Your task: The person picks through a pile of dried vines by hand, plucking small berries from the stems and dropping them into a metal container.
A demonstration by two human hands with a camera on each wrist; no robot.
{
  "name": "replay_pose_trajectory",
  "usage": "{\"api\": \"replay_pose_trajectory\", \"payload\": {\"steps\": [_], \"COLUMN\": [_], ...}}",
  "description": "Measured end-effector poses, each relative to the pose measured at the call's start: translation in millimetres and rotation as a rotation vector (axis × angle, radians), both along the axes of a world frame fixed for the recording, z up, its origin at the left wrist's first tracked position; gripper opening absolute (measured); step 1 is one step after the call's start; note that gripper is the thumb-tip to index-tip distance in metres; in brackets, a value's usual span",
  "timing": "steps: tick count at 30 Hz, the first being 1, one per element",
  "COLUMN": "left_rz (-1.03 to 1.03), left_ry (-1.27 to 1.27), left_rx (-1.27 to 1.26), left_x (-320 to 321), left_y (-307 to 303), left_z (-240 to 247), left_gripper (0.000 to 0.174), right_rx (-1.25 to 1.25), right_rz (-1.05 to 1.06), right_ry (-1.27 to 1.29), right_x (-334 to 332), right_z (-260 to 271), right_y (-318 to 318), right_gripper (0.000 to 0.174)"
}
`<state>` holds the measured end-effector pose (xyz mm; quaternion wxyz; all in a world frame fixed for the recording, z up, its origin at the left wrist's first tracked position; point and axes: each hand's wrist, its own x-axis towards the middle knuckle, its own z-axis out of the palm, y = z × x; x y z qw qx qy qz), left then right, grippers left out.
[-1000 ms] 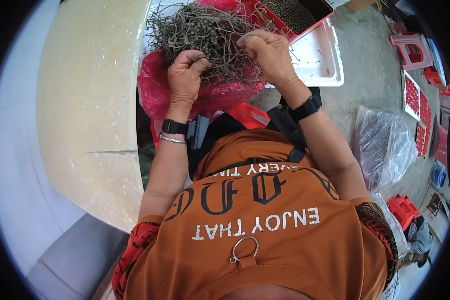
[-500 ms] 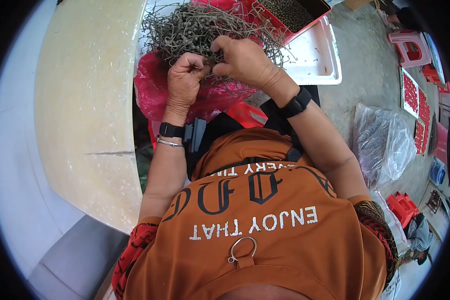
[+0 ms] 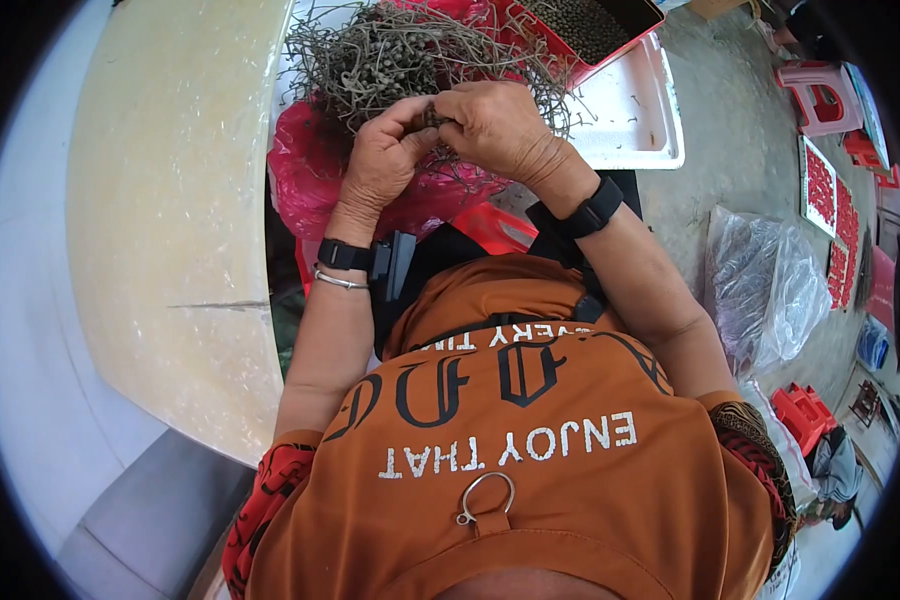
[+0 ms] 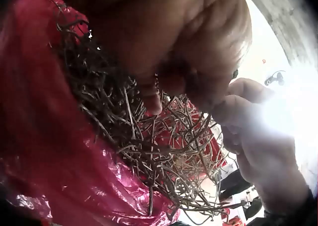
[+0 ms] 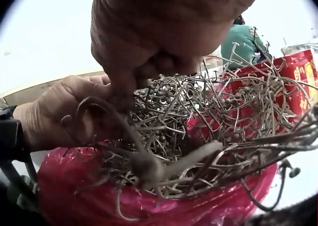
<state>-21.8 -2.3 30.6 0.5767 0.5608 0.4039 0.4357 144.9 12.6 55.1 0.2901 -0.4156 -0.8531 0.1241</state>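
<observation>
Above the near edge of a tangled heap of dried, thin stems with small round knobs [image 3: 370, 65], the two hands meet at the fingertips. The left hand [image 3: 382, 150] pinches a small, dark, knobby piece of dried stem [image 3: 432, 117] between thumb and fingers. From the other side the right hand [image 3: 500, 125] pinches at the same piece, with its fingers curled; they partly hide it. Under the heap lies a crumpled pink plastic bag [image 3: 305, 170]. Close to the right wrist camera, one knobbed stem [image 5: 146, 169] looms large over the heap.
Behind the right hand a red box [image 3: 610, 62] holds many small round greenish-brown knobs [image 3: 580, 28]. It stands on a white foam tray [image 3: 625, 130] with loose bits. A pale board [image 3: 170, 230] runs along the left; a clear plastic bag [image 3: 760, 285] lies on the floor at right.
The right hand has come from over the heap's right side, leftward to the left hand. The left hand has shifted slightly right, and the fingertips of both now meet.
</observation>
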Motion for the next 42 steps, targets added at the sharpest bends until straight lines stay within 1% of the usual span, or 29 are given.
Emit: {"api": "replay_pose_trajectory", "payload": {"steps": [1, 3, 4, 6, 8, 11, 12, 15, 16, 19, 20, 23, 24, 27, 28, 29, 31, 32, 34, 35, 36, 39, 40, 42], "left_rz": [-0.011, -0.031, -0.031, -0.055, -0.069, -0.019, -0.017, -0.002, 0.001, 0.005, 0.007, 0.011, 0.010, 0.008, 0.010, 0.095, 0.219, 0.220, 0.163, 0.121, 0.110, 0.164, 0.172, 0.149], "left_ry": [0.008, 0.023, 0.023, -0.029, -0.056, -0.061, -0.059, -0.061, -0.060, -0.015, -0.014, 0.148, 0.152, 0.254, 0.259, 0.196, 0.047, 0.046, -0.056, -0.107, -0.113, -0.117, -0.114, -0.094], "left_rx": [-0.033, -0.103, -0.102, -0.125, -0.136, -0.077, -0.075, 0.012, 0.011, 0.072, 0.070, 0.251, 0.248, 0.340, 0.338, 0.219, -0.023, -0.020, -0.029, -0.056, -0.068, -0.114, -0.112, -0.109], "left_x": [1.9, 4.6, 4.7, 4.0, 4.3, 5.5, 5.6, 8.0, 8.9, 13.2, 14.4, 18.4, 19.0, 19.4, 10.7, -4.3, -2.6, -0.2, -2.2, -0.1, 2.1, -2.0, -5.4, -10.2], "left_y": [-0.1, -0.8, -1.0, -1.9, -2.3, -2.5, -3.0, -5.6, -5.7, -0.4, -0.7, 1.2, 1.5, 1.7, 4.8, 10.2, 18.6, 18.0, 20.2, 14.6, 10.0, 5.1, 4.4, 4.7], "left_z": [2.5, 5.5, 4.9, 0.5, -5.6, -10.8, -10.8, -10.8, -11.6, -16.0, -15.8, -12.4, -13.0, -14.4, -17.3, -23.0, -20.1, -19.4, -18.1, -15.9, -15.3, -11.3, -10.7, -9.7], "left_gripper": [0.019, 0.023, 0.023, 0.018, 0.016, 0.010, 0.010, 0.009, 0.009, 0.009, 0.009, 0.010, 0.010, 0.012, 0.012, 0.013, 0.018, 0.018, 0.017, 0.017, 0.017, 0.019, 0.019, 0.019], "right_rx": [0.023, 0.066, 0.067, 0.030, 0.012, -0.168, -0.166, -0.709, -0.710, -0.905, -0.908, -1.195, -1.198, -1.340, -1.343, -1.093, -0.569, -0.566, -1.077, -1.338, -1.341, -1.281, -1.286, -1.270], "right_rz": [0.000, 0.002, 0.002, -0.009, -0.018, 0.023, 0.026, 0.088, 0.091, 0.151, 0.153, 0.115, 0.116, 0.135, 0.141, 0.328, 0.614, 0.615, 0.313, 0.110, 0.090, 0.037, 0.046, 0.031], "right_ry": [-0.020, -0.063, -0.063, -0.094, -0.111, -0.038, -0.037, 0.311, 0.311, 0.607, 0.607, 0.694, 0.698, 0.708, 0.710, 0.663, 0.540, 0.539, 0.951, 1.154, 1.158, 1.269, 1.267, 1.179], "right_x": [1.6, 4.0, 5.0, 6.6, 7.6, 5.9, 6.3, 8.6, 9.3, 14.4, 16.4, 24.2, 26.0, 27.1, 23.0, 17.9, 26.2, 30.5, 37.5, 39.6, 40.7, 32.3, 28.1, 21.1], "right_z": [-0.1, 0.1, 0.9, 6.2, 6.4, 1.3, 1.4, 2.6, 0.3, -10.6, -10.1, -5.5, -7.2, -7.3, -8.7, -9.9, -5.0, -3.2, -0.7, 0.3, 1.0, 6.4, 5.2, 0.0], "right_y": [0.1, 0.0, -0.4, -2.2, -3.1, -4.9, -4.3, -2.2, -2.0, 1.6, 1.2, 1.9, 2.0, 2.6, 2.8, 1.3, -8.8, -10.4, -4.7, -8.5, -11.6, -6.0, -4.0, 0.1], "right_gripper": [0.010, 0.013, 0.013, 0.009, 0.011, 0.017, 0.017, 0.022, 0.022, 0.023, 0.023, 0.018, 0.018, 0.025, 0.025, 0.023, 0.019, 0.019, 0.014, 0.012, 0.012, 0.002, 0.002, 0.002]}}
